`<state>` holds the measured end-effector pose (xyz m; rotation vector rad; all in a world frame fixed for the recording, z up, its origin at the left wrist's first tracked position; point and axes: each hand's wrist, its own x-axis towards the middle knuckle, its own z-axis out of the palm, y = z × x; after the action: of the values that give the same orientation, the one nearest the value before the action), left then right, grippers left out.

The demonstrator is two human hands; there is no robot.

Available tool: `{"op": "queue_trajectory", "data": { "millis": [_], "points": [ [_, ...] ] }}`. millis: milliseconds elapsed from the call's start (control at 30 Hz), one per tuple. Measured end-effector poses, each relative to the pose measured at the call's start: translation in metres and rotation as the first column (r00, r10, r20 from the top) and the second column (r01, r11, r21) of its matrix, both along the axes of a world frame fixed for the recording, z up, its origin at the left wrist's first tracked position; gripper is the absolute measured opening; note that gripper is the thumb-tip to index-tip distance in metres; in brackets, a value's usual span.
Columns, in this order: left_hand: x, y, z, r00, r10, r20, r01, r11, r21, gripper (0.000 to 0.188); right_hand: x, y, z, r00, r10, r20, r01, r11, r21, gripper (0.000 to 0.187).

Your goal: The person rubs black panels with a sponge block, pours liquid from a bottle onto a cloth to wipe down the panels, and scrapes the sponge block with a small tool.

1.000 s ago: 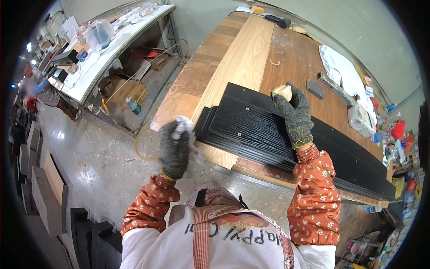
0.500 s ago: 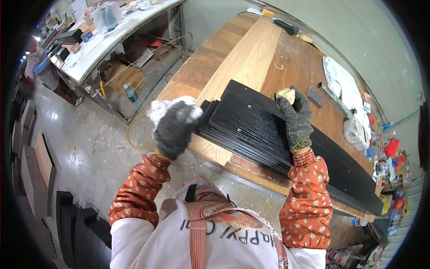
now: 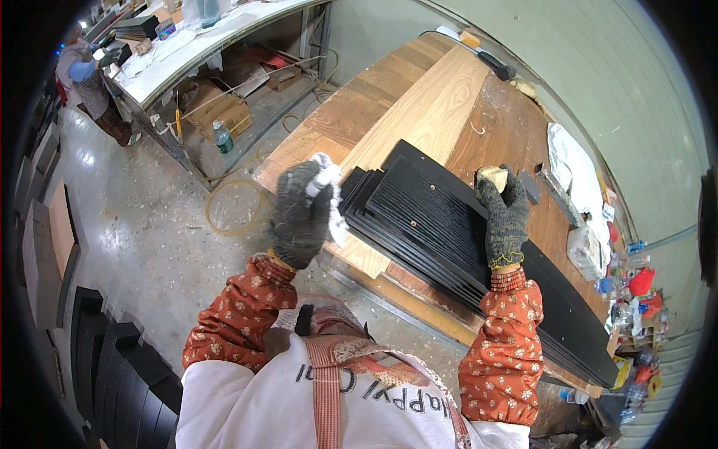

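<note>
My left hand (image 3: pixel 296 221), in a dark grey knit glove, is closed on a crumpled white cloth (image 3: pixel 338 224), just off the left end of a stack of black wood-grain boards (image 3: pixel 441 217). In my gloved right hand (image 3: pixel 507 224) a cream-coloured lump (image 3: pixel 491 176) is held between thumb and fingers; whether it is a sponge or a wadded rag I cannot tell. That hand is over the far edge of the top board. Small brass-coloured spots dot this board. The stack lies slantwise across a wooden worktable (image 3: pixel 419 97).
A grey block (image 3: pixel 529 187) and a white sheet (image 3: pixel 572 165) lie beyond the boards. A black-handled tool (image 3: pixel 497 66) rests at the far edge. Black pieces (image 3: pixel 127 374) stand lower left. At upper left, a person (image 3: pixel 93 90) works beside a white-topped bench (image 3: pixel 202 45). A hose (image 3: pixel 213 202) loops on the floor.
The view has shifted, so the boards appear slightly farther right. My left hand has turned, and the cloth now hangs from its right side. My right hand keeps its hold on the lump.
</note>
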<state>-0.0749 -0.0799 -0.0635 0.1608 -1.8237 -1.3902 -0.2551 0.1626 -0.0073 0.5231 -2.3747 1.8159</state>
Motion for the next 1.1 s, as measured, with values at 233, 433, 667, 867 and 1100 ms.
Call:
{"op": "queue_trajectory", "data": {
  "millis": [233,433,667,867,1100],
  "points": [
    [0.008,0.042,0.028,0.967,0.252,-0.043,-0.155,0.445,-0.882,0.027,0.005,-0.008,0.005,0.999,0.020,0.034,-0.020,1.000,-0.019,0.049],
    [0.005,0.027,0.008,0.974,0.227,-0.005,-0.069,0.276,-0.959,0.039,-0.001,0.003,0.002,1.000,0.000,-0.008,0.000,1.000,-0.011,0.048],
    [-0.004,-0.030,0.065,0.996,0.088,0.023,-0.017,0.436,-0.900,0.033,-0.003,-0.003,-0.001,0.999,-0.033,-0.018,0.032,0.999,-0.032,0.050],
    [-0.076,0.042,0.094,0.982,-0.040,0.184,0.189,0.237,-0.953,0.025,-0.006,-0.002,-0.002,0.995,-0.099,-0.022,0.096,0.988,-0.120,0.050],
    [-0.093,-0.024,0.078,0.948,-0.011,0.319,0.305,0.325,-0.895,0.026,-0.013,0.011,-0.006,0.985,-0.167,-0.046,0.158,0.976,-0.150,0.051]
  ]
}}
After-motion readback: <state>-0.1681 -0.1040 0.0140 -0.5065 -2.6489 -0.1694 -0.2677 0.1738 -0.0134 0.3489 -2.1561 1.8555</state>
